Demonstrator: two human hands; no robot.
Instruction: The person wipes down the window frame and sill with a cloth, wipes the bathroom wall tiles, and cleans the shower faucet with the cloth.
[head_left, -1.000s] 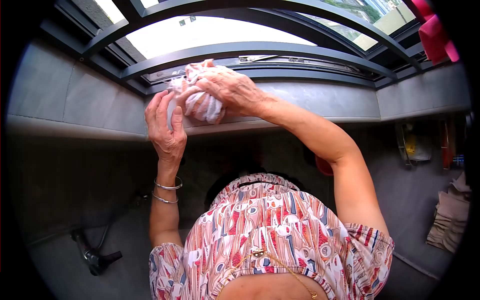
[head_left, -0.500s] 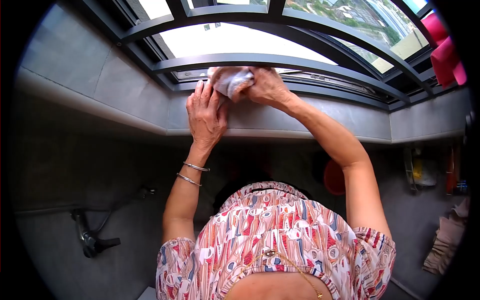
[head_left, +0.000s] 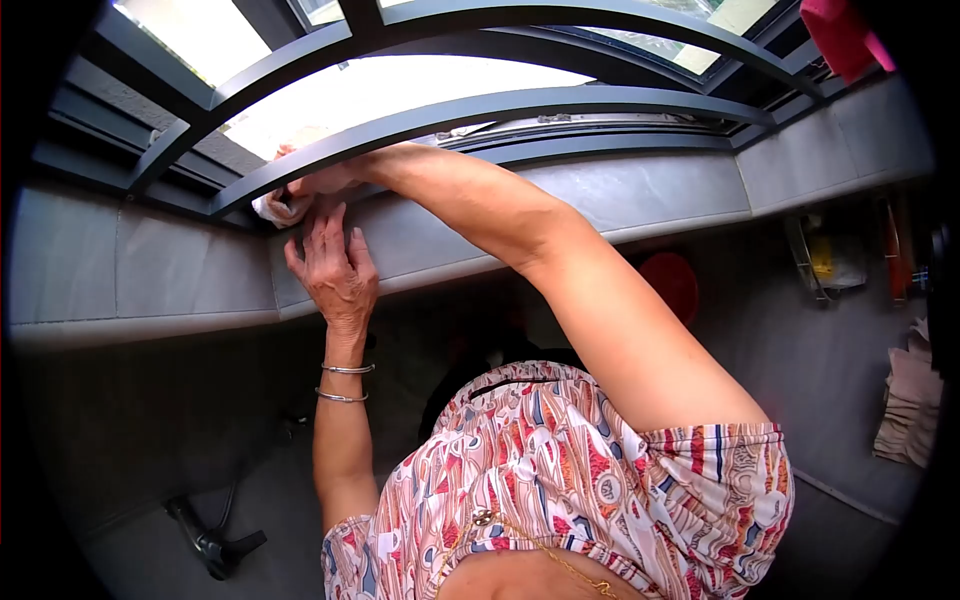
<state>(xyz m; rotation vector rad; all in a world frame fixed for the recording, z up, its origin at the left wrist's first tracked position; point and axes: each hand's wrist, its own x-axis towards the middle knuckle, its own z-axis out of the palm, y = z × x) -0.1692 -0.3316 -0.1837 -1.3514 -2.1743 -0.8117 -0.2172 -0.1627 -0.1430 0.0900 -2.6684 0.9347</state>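
My right hand [head_left: 335, 176] reaches under a curved dark bar of the window grille [head_left: 480, 103] and grips a whitish cloth [head_left: 283, 207]. The bar covers part of this hand. The cloth lies bunched at the left corner of the window frame, against the bottom of the grille. Just below it, my left hand [head_left: 335, 268] rests on the grey tiled sill [head_left: 430, 235], fingers spread and pointing toward the cloth. Two silver bangles [head_left: 345, 384] circle the left wrist.
Metal window tracks [head_left: 600, 125] run along the sill behind the grille. Pink fabric [head_left: 840, 38] hangs at the upper right. Below the sill are a red round object [head_left: 670, 287], a black hair-dryer-like item [head_left: 212, 540] and folded beige cloth [head_left: 910, 405].
My right hand has swept the cloth left along the window's lower edge to the corner. My left hand has shifted left on the sill, and the view has turned left.
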